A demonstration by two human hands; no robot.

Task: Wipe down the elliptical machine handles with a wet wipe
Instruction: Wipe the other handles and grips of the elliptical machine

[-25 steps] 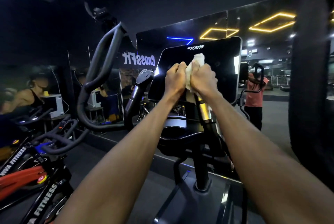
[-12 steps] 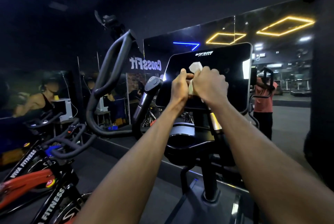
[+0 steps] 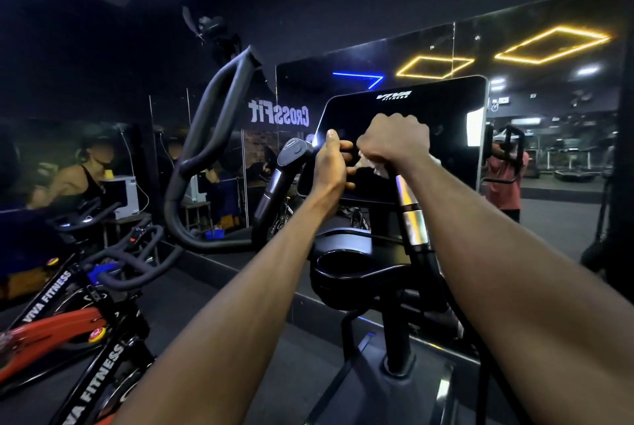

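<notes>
from my head camera, my right hand point(image 3: 394, 139) is wrapped tight around the wet wipe point(image 3: 377, 167) at the top of the right handle point(image 3: 410, 215). my left hand point(image 3: 331, 164) is curled just beside it, and i cannot tell what it holds. i think i am on the wiping step. next i should slide the wipe down the bar, then do the left handle point(image 3: 274, 191).
</notes>
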